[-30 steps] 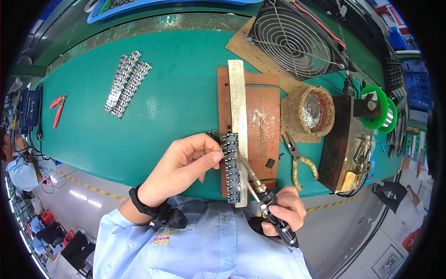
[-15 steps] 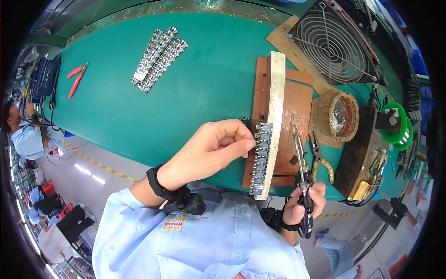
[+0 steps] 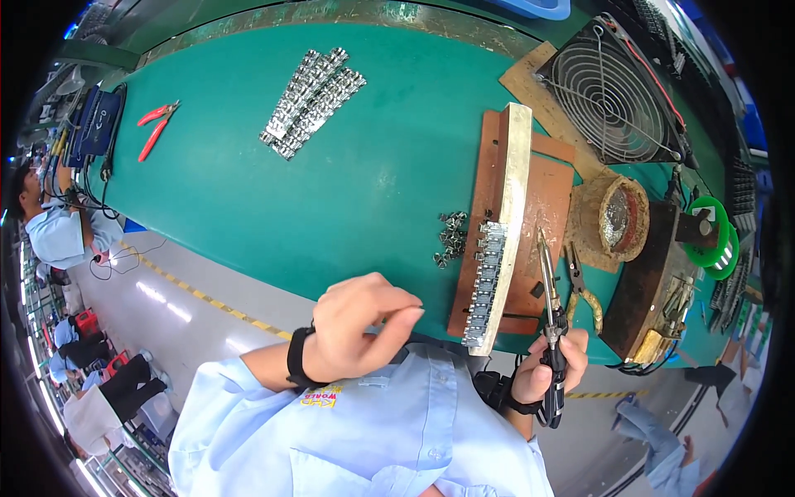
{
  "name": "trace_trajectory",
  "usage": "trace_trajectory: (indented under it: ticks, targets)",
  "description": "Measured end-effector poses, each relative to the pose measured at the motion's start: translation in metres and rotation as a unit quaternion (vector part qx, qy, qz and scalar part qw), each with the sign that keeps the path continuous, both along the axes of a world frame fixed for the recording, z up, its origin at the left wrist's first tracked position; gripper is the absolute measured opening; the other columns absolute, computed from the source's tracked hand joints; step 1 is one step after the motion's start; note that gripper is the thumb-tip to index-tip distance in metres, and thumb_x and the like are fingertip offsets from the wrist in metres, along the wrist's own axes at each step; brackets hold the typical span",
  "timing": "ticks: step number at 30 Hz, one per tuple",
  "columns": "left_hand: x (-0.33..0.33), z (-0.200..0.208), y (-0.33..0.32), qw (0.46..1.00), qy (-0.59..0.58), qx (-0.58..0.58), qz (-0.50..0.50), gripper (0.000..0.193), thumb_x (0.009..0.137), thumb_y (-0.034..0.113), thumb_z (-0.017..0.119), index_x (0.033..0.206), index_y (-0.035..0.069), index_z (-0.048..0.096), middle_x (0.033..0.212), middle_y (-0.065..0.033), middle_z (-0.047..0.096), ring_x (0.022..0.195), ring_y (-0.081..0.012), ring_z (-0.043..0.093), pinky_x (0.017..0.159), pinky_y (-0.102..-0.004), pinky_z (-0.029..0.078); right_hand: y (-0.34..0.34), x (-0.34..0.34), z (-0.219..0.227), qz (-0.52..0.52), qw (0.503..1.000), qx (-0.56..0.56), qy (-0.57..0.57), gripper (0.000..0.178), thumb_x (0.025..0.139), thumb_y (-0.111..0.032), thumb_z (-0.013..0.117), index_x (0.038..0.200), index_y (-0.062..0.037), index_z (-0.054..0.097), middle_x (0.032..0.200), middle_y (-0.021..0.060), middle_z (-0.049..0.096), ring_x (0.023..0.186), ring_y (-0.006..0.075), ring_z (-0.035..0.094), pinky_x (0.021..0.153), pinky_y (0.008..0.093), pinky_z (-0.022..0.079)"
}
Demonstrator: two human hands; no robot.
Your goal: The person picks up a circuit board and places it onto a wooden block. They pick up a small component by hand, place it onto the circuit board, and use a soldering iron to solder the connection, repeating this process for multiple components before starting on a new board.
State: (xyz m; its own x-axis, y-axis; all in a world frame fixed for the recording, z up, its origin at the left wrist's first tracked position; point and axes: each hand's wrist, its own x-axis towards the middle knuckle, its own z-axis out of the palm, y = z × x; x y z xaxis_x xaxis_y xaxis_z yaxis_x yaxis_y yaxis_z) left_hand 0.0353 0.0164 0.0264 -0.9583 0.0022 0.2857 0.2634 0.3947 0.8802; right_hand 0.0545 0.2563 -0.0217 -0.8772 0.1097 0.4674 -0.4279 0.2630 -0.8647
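My right hand is wrapped round the dark handle of a soldering iron, whose tip points away from me over a reddish-brown board. My left hand hovers before my chest at the near table edge, fingers curled and thumb close to the forefinger; nothing shows at the fingertips. To its right, a row of small grey-black components with metal pins lines the left side of a pale metal bar on the board. A loose heap of small metal pieces lies just left of the board.
Beyond the iron lie pliers with yellowed grips, a round solder pot, a metal box, a green solder reel and a caged fan. Metal strips and red-handled cutters rest farther left. A co-worker sits at far left.
My left hand has drawn back from the component row, toward my body and to the left, uncovering the metal heap. The iron stays in my right hand. The view has shifted slightly.
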Motion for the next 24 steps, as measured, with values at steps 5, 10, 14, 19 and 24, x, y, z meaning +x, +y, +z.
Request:
trace_trajectory:
  ticks: [5,10,14,19,24]
  targets:
    - [0.012,-0.007,0.003,0.881,-0.244,0.405,0.032,0.012,0.088,0.012,0.047,0.081,0.002,0.046,0.060,-0.0029,0.043,0.049,-0.0077,0.036,0.045,-0.0243,0.029,-0.001,-0.002,0.001,0.002,1.000,-0.007,0.009,0.046,0.078,-0.042,0.059,0.102,-0.0046,0.050,0.074,0.0074,0.042,0.057,0.0133,0.042,0.050,0.0243,0.032]
    - [-0.010,0.004,-0.011,0.917,-0.169,0.358,0.039,0.009,0.090,0.011,0.045,0.084,0.005,0.046,0.064,0.0011,0.045,0.048,-0.0069,0.035,0.047,-0.0195,0.028,0.002,-0.002,0.000,0.017,1.000,0.004,0.011,0.045,0.077,-0.042,0.060,0.100,-0.0038,0.051,0.073,0.0080,0.043,0.056,0.0131,0.042,0.051,0.0251,0.032]
    - [-0.044,0.006,-0.019,0.727,-0.230,0.647,-0.006,0.013,0.092,0.015,0.042,0.084,0.006,0.047,0.065,0.0019,0.042,0.051,-0.0064,0.035,0.049,-0.0200,0.029,0.002,-0.002,-0.001,-0.004,1.000,0.001,0.019,0.045,0.077,-0.042,0.060,0.099,-0.0032,0.052,0.073,0.0084,0.044,0.056,0.0132,0.043,0.051,0.0253,0.032]
    - [-0.057,-0.010,0.000,0.772,-0.214,0.595,0.058,0.016,0.093,0.018,0.041,0.085,0.006,0.048,0.064,0.0029,0.040,0.053,-0.0062,0.036,0.050,-0.0206,0.030,0.003,-0.001,-0.001,-0.003,1.000,0.006,0.004,0.045,0.077,-0.041,0.061,0.099,-0.0034,0.052,0.073,0.0082,0.044,0.056,0.0134,0.043,0.051,0.0255,0.033]
    - [-0.062,-0.016,0.009,0.885,-0.187,0.419,0.079,0.013,0.092,0.015,0.044,0.091,0.004,0.050,0.067,0.0015,0.045,0.057,-0.0073,0.041,0.053,-0.0212,0.033,0.005,-0.002,-0.001,0.006,1.000,0.007,0.010,0.045,0.077,-0.042,0.060,0.099,-0.0037,0.052,0.072,0.0075,0.043,0.056,0.0135,0.043,0.051,0.0255,0.033]
